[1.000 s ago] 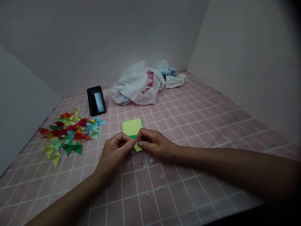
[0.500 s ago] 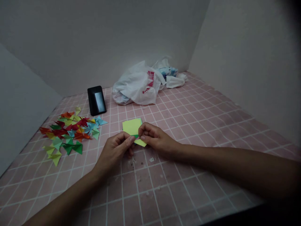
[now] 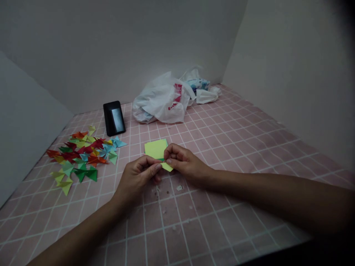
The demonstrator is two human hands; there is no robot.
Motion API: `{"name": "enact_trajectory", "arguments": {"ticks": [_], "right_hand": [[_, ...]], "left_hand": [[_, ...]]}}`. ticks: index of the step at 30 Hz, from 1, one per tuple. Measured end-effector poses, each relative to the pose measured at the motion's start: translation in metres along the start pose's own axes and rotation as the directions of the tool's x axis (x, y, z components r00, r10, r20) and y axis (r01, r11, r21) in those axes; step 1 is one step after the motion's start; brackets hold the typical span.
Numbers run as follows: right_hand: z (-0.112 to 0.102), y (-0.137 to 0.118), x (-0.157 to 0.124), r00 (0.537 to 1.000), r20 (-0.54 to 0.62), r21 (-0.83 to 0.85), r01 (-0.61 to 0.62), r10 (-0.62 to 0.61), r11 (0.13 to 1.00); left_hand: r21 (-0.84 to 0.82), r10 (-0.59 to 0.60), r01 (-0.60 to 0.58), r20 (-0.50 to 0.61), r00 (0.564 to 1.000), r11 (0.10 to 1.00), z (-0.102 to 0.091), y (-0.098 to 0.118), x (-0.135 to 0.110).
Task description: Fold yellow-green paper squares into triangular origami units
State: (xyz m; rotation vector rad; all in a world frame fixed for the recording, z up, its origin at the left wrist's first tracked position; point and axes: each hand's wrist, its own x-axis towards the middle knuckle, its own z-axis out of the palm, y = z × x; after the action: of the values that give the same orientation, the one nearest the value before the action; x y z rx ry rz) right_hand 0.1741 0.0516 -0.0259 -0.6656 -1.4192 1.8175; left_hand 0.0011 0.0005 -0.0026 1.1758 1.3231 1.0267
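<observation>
A small folded piece of yellow paper [image 3: 167, 167] is pinched between my two hands, just above the table. My left hand [image 3: 141, 170] has its thumb and forefinger closed on the left end of it. On the other side my right hand [image 3: 181, 161] grips the right end, fingers curled and thumb pressed against them. The fingertips hide much of the paper. Right behind the hands lies a stack of square paper sheets [image 3: 155, 148], yellow on top, with a green edge showing.
Folded paper pieces [image 3: 91, 150] in several colours lie heaped at the left. A black device with a screen [image 3: 114, 119] leans near the wall. White plastic bags [image 3: 163, 99] sit at the back. Small white scraps [image 3: 179, 188] dot the pink checked tablecloth [image 3: 222, 221].
My left hand has shifted slightly right, bringing its fingertips closer to my right hand. Less of the yellow paper shows between them.
</observation>
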Motion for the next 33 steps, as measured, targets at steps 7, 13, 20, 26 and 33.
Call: {"name": "enact_trajectory", "arguments": {"ticks": [7, 13, 20, 26, 33], "right_hand": [[0.0005, 0.0014, 0.0001, 1.0, 0.014, -0.021, 0.005, -0.005, 1.0], [-0.0011, 0.0017, -0.0002, 0.997, 0.028, -0.143, 0.075, -0.071, 0.987], [-0.0007, -0.0012, -0.0035, 0.999, 0.03, -0.267, 0.045, -0.038, 0.963], [-0.0005, -0.0039, -0.0054, 0.99, 0.038, -0.412, 0.14, -0.137, 0.9], [-0.0023, -0.0024, -0.0075, 0.931, 0.121, -0.547, 0.352, -0.345, 0.759]], "left_hand": [[0.036, 0.009, -0.01, 0.001, 1.0, 0.999, -0.0008, 0.0014, 0.0011], [0.022, -0.034, 0.033, 0.03, 0.999, 0.999, -0.0022, 0.0008, 0.0054], [0.208, 0.086, -0.084, 0.0, 0.996, 0.974, -0.0028, 0.0052, 0.0003], [0.503, 0.343, -0.317, 0.042, 0.938, 0.804, -0.0059, 0.0076, -0.004], [0.564, 0.417, -0.408, 0.122, 0.901, 0.718, -0.0095, 0.0054, -0.0024]]}}
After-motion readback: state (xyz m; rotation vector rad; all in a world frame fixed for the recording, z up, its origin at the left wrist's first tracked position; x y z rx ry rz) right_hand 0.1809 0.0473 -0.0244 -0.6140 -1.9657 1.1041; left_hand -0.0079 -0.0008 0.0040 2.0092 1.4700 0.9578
